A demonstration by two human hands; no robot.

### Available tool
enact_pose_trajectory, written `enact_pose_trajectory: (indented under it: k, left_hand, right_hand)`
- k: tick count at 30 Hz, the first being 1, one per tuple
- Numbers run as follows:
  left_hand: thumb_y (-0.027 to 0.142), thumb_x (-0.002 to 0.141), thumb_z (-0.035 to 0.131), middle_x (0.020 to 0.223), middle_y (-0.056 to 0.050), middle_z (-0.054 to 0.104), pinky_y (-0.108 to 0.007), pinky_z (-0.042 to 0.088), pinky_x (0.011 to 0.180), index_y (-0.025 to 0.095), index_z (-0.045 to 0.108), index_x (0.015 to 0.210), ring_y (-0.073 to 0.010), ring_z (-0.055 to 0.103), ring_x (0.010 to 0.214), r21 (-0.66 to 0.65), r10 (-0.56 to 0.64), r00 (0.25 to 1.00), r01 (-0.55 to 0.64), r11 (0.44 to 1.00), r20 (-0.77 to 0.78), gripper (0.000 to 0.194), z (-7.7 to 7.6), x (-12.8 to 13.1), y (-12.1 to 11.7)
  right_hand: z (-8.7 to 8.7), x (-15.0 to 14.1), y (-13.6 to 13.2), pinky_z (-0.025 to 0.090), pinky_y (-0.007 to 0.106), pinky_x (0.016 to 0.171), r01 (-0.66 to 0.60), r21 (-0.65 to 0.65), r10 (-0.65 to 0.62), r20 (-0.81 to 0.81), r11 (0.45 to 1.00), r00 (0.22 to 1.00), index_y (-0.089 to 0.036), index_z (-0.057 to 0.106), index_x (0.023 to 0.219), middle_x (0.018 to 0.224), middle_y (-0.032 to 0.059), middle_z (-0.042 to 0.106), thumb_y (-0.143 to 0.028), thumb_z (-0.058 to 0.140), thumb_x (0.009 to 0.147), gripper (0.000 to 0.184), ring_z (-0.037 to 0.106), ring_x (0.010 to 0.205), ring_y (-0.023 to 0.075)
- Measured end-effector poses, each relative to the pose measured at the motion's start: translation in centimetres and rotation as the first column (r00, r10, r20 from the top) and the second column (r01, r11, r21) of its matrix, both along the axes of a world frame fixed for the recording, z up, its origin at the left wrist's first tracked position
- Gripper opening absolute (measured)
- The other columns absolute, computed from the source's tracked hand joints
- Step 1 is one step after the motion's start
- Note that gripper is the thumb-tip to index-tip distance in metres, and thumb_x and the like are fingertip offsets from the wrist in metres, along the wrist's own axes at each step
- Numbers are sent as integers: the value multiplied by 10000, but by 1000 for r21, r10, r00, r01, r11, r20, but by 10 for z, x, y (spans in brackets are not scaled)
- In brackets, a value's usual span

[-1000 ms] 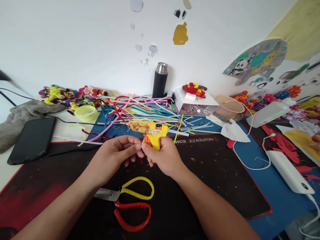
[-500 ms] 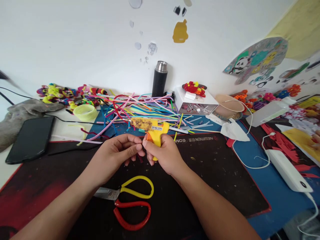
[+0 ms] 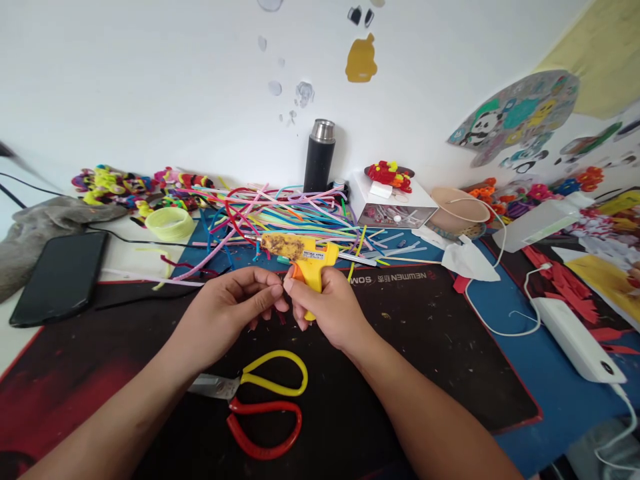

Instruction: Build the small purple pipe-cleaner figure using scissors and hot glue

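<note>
My right hand [image 3: 327, 303] is wrapped round the handle of a yellow hot glue gun [image 3: 285, 247], whose stained barrel points left. A clear glue stick [image 3: 356, 259] pokes out of its back end. Close beside it, my left hand [image 3: 240, 301] has its thumb and forefinger pinched together. Whatever the pinch holds is too small to make out; a bit of dark red fuzz [image 3: 281, 319] shows just below the fingers. Nearer to me, scissors [image 3: 265, 405] with one yellow and one red handle lie on the dark mat [image 3: 430, 373], their blades partly under my left forearm.
Behind my hands lies a heap of coloured pipe cleaners [image 3: 300, 217], with a black thermos [image 3: 320, 157] at the wall. A phone [image 3: 60, 279] and a yellow-green roll [image 3: 170, 225] are at left. At right are a white box [image 3: 390, 200], tissue [image 3: 470, 260] and a cabled power bank [image 3: 577, 340].
Hardly anything differs. Both hands and the glue gun keep their places, and the view has shifted very slightly.
</note>
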State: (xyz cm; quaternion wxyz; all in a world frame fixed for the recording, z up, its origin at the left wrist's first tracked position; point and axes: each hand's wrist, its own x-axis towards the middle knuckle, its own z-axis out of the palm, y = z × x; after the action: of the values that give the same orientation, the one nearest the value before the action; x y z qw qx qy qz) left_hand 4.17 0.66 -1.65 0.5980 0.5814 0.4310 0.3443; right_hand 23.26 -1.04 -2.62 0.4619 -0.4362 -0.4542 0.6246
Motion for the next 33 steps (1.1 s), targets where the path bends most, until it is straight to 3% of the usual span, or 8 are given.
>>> enact_pose_trajectory:
  k: [4,12,19,24,33]
  left_hand:
    - [681,880,892,801,-54,812,-227,489,539,204,798,892,-156,660,645,-10,60,998,-60,998,-5,486,0,-2,1]
    - [586,781,975,720,-22,759,-231,415,498,211,772,850,-138,583,578,-31,294,951,-293,956,92,432,4,-9,8]
    - [524,746,981,672,-2,719,-232,390,507,205,734,789,-115,534,541,-14,405,900,-408,913,158,406,10,-12,12]
    - [513,797,942,673,1,708,-233,385,522,205,720,774,-112,531,551,2,405,895,-413,911,185,380,9,-14,12]
    - [521,821,909,678,-5,721,-253,394,520,219,723,791,-129,538,544,26,388,906,-398,917,170,355,14,-15,11]
  right_hand:
    - [0,1,0,388,220,454,-22,16,23,-33,1000,999,-207,704,968,548,-88,610,-542,855,903,374,509,416,92]
    - [7,6,-1,402,237,481,1,33,-1,2,999,1000,-193,750,1175,569,-87,605,-635,801,927,509,516,430,102]
    - [8,5,-5,410,247,492,6,93,-16,103,996,995,-200,713,959,542,-71,565,-744,786,932,550,499,442,106]
    - [6,4,-8,410,262,484,16,101,-27,116,995,993,-176,737,946,527,-55,560,-871,757,889,697,491,428,115]
    - [2,4,-8,369,259,463,58,108,-76,174,992,982,-184,708,810,475,-48,523,-895,744,886,716,444,396,106]
